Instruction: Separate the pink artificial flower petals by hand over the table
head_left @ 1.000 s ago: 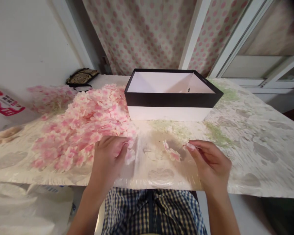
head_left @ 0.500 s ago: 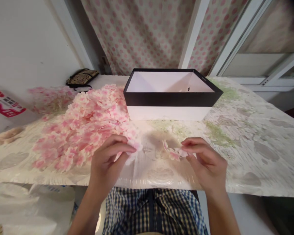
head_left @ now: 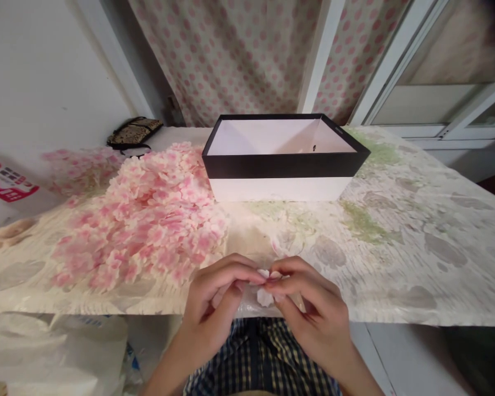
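Lower centre: my left hand (head_left: 212, 294) and right hand (head_left: 315, 300) pinch pale artificial petals (head_left: 264, 297); these look unfinished. Centre-left: pink petal heap (head_left: 148, 220), apparently not yet worked.

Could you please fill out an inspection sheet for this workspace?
Surface: patterned tablecloth with leaf shapes.
Job's things: heap of pink blossoms on the left; open white box with a black rim beyond the hands.
Clutter: patterned pouch at the far left; beige item by the left edge, identity unclear.
Hands: left hand and right hand close together, pinching pale blossom pieces.
Cables: nothing seen.
Surroundings: dotted curtain behind; whitish bag below left.
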Demonstrator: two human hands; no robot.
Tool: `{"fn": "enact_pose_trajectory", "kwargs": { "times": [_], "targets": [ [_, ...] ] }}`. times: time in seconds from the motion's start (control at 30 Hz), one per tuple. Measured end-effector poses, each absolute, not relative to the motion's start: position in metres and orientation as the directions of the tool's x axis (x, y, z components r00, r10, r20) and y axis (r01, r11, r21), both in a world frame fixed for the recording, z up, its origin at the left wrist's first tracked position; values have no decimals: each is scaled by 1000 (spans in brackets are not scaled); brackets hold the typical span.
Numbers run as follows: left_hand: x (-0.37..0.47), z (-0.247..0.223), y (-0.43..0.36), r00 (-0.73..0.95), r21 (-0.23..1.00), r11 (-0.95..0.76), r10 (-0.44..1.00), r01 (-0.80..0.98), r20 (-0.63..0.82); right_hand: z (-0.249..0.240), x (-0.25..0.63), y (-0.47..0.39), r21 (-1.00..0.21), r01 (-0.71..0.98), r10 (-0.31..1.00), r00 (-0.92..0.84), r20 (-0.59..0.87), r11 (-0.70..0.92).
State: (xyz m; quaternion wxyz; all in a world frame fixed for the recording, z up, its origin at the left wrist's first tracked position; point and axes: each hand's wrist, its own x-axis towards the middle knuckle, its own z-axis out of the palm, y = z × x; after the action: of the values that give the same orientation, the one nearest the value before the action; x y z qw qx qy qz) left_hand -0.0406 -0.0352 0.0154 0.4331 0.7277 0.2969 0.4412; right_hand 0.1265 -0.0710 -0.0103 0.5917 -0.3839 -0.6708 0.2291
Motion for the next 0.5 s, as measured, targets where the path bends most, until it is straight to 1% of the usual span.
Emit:
{"fn": "enact_pose_trajectory", "kwargs": {
  "times": [0.3, 0.43, 0.5],
  "targets": [
    [-37, 8, -35, 416, 921, -387, 832, -40, 367, -18, 128, -72, -791, 205, 809, -9, 587, 576],
    [-35, 8, -37, 494, 881, -472, 760, -28, 422, -16, 128, -75, -859, 179, 874, -20, 485, 480],
    [-36, 8, -39, 506, 849, -529, 735, 10, 452, -12, 135, -77, -863, 229, 891, -48, 451, 449]
  ]
}}
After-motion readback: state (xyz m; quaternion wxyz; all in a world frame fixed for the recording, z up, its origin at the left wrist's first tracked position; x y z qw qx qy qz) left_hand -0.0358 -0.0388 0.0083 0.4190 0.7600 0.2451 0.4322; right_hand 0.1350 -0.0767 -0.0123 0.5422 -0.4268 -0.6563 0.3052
